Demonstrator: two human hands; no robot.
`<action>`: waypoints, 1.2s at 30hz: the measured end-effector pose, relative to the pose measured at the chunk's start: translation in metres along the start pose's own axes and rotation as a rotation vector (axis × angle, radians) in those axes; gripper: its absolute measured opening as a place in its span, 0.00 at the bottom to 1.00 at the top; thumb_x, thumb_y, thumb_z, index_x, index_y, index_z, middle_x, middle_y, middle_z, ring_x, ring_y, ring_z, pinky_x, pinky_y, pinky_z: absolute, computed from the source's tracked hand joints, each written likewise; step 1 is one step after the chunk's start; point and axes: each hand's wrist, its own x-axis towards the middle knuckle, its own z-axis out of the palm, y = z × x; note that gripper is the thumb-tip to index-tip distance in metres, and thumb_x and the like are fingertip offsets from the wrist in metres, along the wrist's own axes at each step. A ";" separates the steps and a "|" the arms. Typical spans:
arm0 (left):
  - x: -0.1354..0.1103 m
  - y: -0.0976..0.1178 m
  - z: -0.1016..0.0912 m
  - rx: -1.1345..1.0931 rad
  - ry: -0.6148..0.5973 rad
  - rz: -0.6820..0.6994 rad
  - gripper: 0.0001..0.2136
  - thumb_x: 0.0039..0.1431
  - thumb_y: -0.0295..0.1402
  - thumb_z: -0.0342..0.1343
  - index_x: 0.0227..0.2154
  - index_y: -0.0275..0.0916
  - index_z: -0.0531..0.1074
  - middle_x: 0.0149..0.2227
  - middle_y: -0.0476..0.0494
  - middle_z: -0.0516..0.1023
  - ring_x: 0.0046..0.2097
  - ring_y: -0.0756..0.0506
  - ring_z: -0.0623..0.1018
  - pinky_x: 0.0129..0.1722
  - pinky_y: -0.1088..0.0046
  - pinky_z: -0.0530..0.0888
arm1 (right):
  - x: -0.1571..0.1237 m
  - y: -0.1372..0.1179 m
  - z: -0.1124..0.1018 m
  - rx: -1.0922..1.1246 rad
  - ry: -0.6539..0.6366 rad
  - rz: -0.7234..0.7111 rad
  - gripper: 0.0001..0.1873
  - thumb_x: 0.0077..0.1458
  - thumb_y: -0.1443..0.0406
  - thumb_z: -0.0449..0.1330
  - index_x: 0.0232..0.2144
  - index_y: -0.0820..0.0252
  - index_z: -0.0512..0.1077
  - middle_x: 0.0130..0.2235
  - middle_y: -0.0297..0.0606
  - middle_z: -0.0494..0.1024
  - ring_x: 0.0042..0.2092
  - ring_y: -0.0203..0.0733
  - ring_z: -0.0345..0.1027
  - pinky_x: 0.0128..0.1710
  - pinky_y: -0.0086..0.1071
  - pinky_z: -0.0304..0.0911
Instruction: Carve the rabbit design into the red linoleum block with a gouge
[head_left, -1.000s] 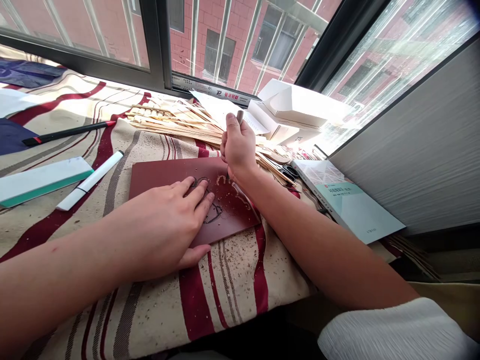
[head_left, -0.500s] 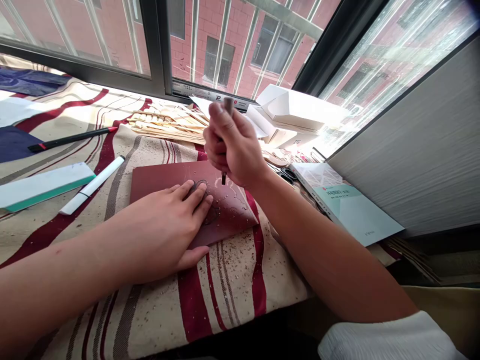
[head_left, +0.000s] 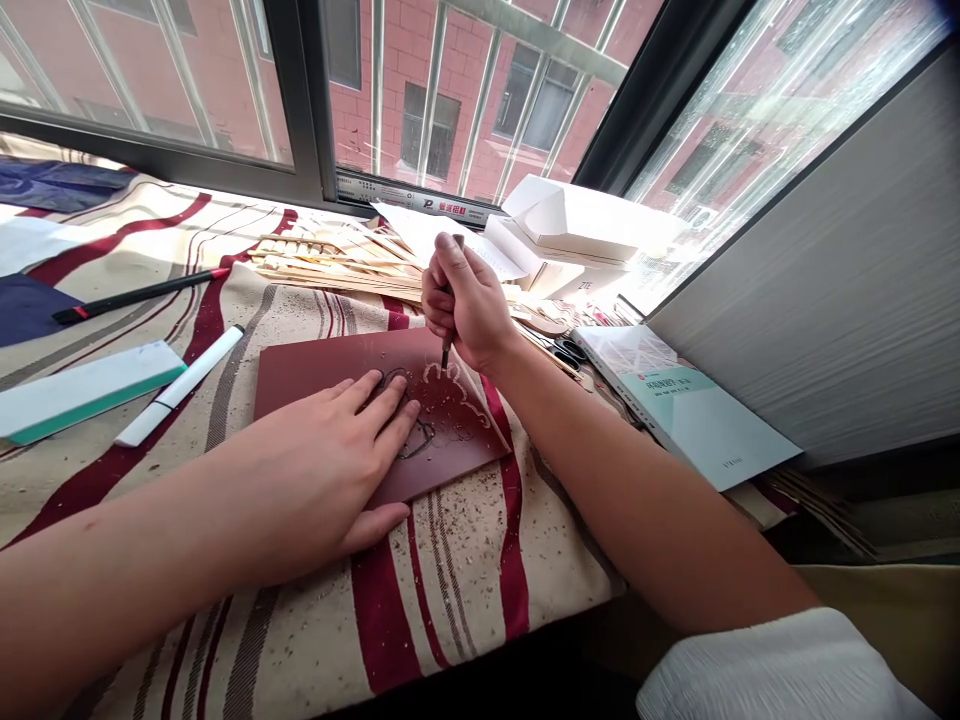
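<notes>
Materials and surface finishes
Smooth with a low sheen on the reddish-brown board, rough and pale along the cut lines, gritty with loose crumbs; dark and metallic-looking at the shaft of the carving tool. Woven, matt and creased in the striped cloth. Raw, unvarnished-looking wood in the thin strips; smooth, light-coloured card in the white box. Smooth coated paper on the book cover, plastic-like on the white marker and black pen. Ribbed textile at the white sleeve. Smooth dark finish on the window frame, bright metallic sheen on the bars, fine streaked grain on the grey panel.
</notes>
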 end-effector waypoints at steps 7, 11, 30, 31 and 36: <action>-0.007 -0.005 0.019 0.027 0.230 0.057 0.37 0.70 0.53 0.46 0.70 0.30 0.69 0.71 0.23 0.69 0.69 0.23 0.73 0.67 0.41 0.75 | -0.002 -0.005 0.007 0.004 -0.064 0.062 0.27 0.72 0.47 0.58 0.26 0.53 0.56 0.20 0.21 0.53 0.19 0.28 0.41 0.16 0.27 0.40; -0.011 -0.006 0.026 0.022 0.291 0.071 0.36 0.71 0.53 0.45 0.69 0.31 0.71 0.70 0.25 0.72 0.69 0.23 0.74 0.66 0.41 0.76 | -0.002 -0.008 0.011 -0.007 -0.063 0.123 0.26 0.75 0.52 0.57 0.26 0.53 0.55 0.19 0.21 0.53 0.19 0.27 0.40 0.17 0.26 0.37; -0.007 -0.007 0.024 -0.024 0.260 0.065 0.36 0.69 0.53 0.49 0.69 0.30 0.71 0.69 0.21 0.72 0.69 0.22 0.73 0.66 0.40 0.73 | 0.013 0.015 0.021 -0.124 0.115 0.194 0.23 0.73 0.55 0.60 0.28 0.54 0.57 0.20 0.21 0.54 0.20 0.27 0.41 0.16 0.23 0.38; -0.006 -0.007 0.025 -0.025 0.265 0.061 0.36 0.69 0.53 0.49 0.69 0.30 0.71 0.70 0.21 0.72 0.69 0.22 0.73 0.66 0.40 0.73 | 0.014 0.015 0.019 -0.103 0.121 0.213 0.24 0.73 0.53 0.59 0.28 0.53 0.56 0.19 0.21 0.53 0.20 0.27 0.39 0.16 0.23 0.37; -0.006 -0.006 0.027 -0.014 0.281 0.052 0.36 0.68 0.54 0.50 0.68 0.31 0.72 0.68 0.22 0.73 0.69 0.23 0.73 0.67 0.43 0.73 | 0.008 0.004 0.014 0.031 -0.270 0.297 0.26 0.75 0.53 0.57 0.27 0.54 0.54 0.20 0.21 0.51 0.20 0.27 0.36 0.17 0.23 0.38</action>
